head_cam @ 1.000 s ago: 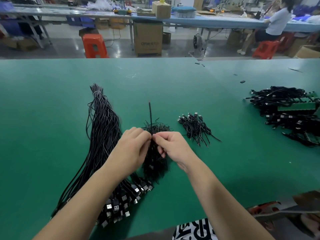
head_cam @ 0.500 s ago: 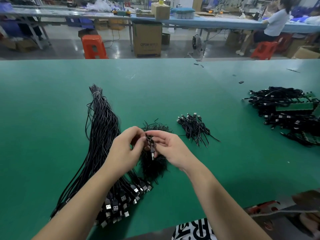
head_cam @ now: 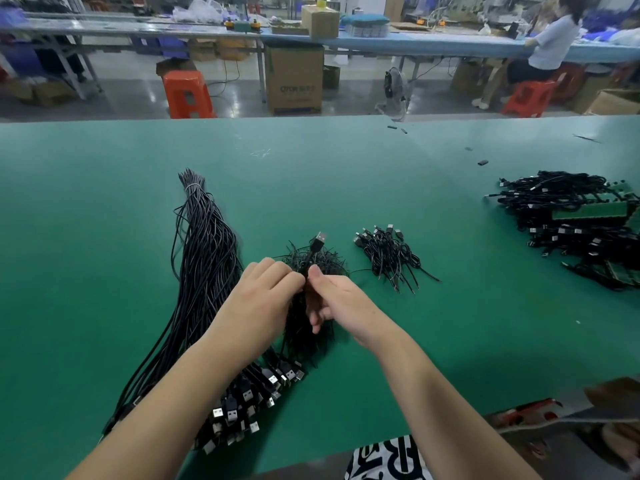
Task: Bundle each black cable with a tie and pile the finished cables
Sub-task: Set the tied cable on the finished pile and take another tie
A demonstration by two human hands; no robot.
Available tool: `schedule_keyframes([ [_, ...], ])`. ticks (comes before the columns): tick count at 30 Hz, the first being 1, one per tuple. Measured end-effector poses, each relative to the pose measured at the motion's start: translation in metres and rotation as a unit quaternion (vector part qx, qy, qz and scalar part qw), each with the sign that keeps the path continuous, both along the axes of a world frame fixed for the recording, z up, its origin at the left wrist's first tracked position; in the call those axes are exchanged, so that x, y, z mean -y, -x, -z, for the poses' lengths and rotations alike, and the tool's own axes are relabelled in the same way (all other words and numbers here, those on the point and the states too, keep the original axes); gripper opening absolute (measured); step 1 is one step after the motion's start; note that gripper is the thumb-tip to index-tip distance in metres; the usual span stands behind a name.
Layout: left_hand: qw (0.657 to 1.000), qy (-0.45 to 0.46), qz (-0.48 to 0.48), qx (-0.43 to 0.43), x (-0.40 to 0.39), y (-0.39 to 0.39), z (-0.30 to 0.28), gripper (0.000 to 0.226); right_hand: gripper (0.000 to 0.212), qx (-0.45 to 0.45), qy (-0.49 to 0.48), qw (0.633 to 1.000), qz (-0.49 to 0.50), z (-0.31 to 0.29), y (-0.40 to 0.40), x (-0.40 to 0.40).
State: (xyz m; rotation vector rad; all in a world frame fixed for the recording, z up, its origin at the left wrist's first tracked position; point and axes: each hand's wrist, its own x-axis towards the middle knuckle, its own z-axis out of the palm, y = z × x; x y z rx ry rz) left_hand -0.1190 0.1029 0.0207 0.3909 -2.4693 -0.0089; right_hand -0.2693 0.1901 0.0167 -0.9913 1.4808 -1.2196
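Observation:
My left hand (head_cam: 258,303) and my right hand (head_cam: 341,306) meet at the table's middle, both pinching one folded black cable (head_cam: 313,251) whose USB plug sticks up above my fingers. The tie around it is hidden between my fingertips. Under my hands lies a heap of black ties (head_cam: 308,337). A long bundle of loose black cables (head_cam: 204,271) stretches to the left, its USB plugs near the front edge. A small pile of bundled cables (head_cam: 388,254) sits to the right of my hands.
A large heap of black cables with green boards (head_cam: 575,223) lies at the right edge of the green table (head_cam: 104,209). Small black bits (head_cam: 482,162) dot the far side. Beyond the table stand stools, boxes and a seated person.
The folded cable has turned in my fingers: its USB plug hung down between my hands and now points up above them. My hands have closed together on it.

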Motion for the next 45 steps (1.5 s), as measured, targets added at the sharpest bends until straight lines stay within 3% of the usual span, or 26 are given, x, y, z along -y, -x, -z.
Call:
schedule_keyframes([
  [6,0.984,-0.151,-0.011,-0.097,-0.006,0.0,-0.01,0.003,0.034,0.038,0.054,0.998,-0.011,-0.001,0.005,-0.003],
  [11,0.921,-0.362,-0.078,-0.122,0.005,0.0,-0.01,0.033,0.029,0.104,0.071,0.991,-0.049,-0.005,0.014,-0.004],
  [13,0.912,-0.389,-0.085,-0.102,0.011,-0.001,-0.005,0.045,0.023,0.103,0.06,0.992,-0.052,-0.005,0.018,-0.003],
  [17,0.923,-0.365,-0.097,-0.078,0.026,0.0,0.015,0.05,0.016,0.02,0.001,1.0,0.007,-0.006,0.026,-0.002],
  [20,0.93,-0.305,-0.2,-0.037,0.05,-0.003,0.042,0.042,0.015,-0.095,-0.045,0.992,0.072,-0.009,0.043,-0.003],
  [23,0.921,-0.211,-0.322,0.064,0.071,-0.012,0.072,0.04,0.023,-0.219,-0.089,0.96,0.149,-0.013,0.075,0.0],
  [26,0.898,-0.205,-0.365,0.139,0.076,-0.022,0.099,0.047,0.026,-0.312,-0.135,0.917,0.208,-0.017,0.113,0.008],
  [30,0.893,-0.185,-0.381,0.153,0.073,-0.022,0.112,0.046,0.033,-0.415,-0.197,0.856,0.235,-0.018,0.16,0.028],
  [39,0.902,-0.177,-0.381,0.096,0.072,-0.024,0.119,0.03,0.047,-0.485,-0.338,0.77,0.237,-0.003,0.231,0.071],
  [45,0.903,-0.173,-0.386,0.081,0.072,-0.023,0.121,0.025,0.049,-0.473,-0.401,0.753,0.223,0.023,0.251,0.063],
])
